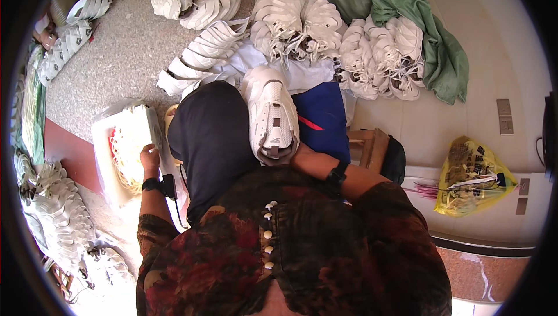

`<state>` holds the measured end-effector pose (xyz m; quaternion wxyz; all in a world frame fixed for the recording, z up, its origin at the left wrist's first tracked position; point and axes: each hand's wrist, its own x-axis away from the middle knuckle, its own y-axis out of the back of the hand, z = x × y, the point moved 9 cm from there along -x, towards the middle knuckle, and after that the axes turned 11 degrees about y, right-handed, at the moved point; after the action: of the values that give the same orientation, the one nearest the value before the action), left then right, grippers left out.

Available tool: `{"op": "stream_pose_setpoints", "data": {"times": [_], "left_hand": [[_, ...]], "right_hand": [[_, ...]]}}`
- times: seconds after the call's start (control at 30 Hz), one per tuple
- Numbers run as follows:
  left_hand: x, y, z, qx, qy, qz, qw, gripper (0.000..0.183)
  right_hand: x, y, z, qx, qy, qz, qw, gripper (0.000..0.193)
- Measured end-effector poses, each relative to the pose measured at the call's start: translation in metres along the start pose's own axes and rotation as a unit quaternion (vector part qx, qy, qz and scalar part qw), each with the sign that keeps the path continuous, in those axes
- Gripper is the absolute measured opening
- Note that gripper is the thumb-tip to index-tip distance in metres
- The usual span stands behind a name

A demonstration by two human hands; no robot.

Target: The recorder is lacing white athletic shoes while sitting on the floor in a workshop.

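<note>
Across my lap, between a black-clad thigh and a blue cloth, lies a white shoe upper (272, 115) with its heel toward me. My right hand (301, 156) is at the heel end of this upper, gripping it from the right; its fingers are mostly hidden behind the upper. To the left, my left hand (150, 154) is closed, its fingers curled together over the right side of a plastic-lined container (131, 112). Looped pale laces (123, 156) lie in that container. Whatever the left fingers pinch is too small to make out.
Stacked white uppers (203, 54) and bunches of laced uppers (296, 17) lie ahead, beside green cloth (439, 43). More stacks (58, 217) line the left side. A wooden stool (372, 144) stands at right, and a yellow plastic bag (472, 176) lies farther right.
</note>
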<state>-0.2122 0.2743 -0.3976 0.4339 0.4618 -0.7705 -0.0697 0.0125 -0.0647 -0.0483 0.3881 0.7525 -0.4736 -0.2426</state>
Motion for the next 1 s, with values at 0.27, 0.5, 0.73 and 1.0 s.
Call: {"op": "stream_pose_setpoints", "data": {"times": [0.27,0.5,0.73,1.0], "left_hand": [[0.004,0.01,0.001,0.056,0.039,0.028,0.997,0.026],[0.004,0.011,-0.014,0.012,-0.009,0.003,1.0,0.027],[0.024,0.02,0.01,-0.017,0.081,-0.017,0.996,0.025],[0.017,0.06,-0.05,0.029,-0.014,-0.125,0.992,0.026]], "right_hand": [[0.161,-0.027,-0.193,-0.594,-0.586,0.055,0.549,0.042],[0.222,-0.158,-0.199,-0.464,-0.592,0.161,0.639,0.021],[0.08,-0.142,-0.175,-0.588,-0.467,0.011,0.661,0.03],[0.08,-0.139,-0.157,-0.452,-0.335,0.241,0.79,0.028]]}}
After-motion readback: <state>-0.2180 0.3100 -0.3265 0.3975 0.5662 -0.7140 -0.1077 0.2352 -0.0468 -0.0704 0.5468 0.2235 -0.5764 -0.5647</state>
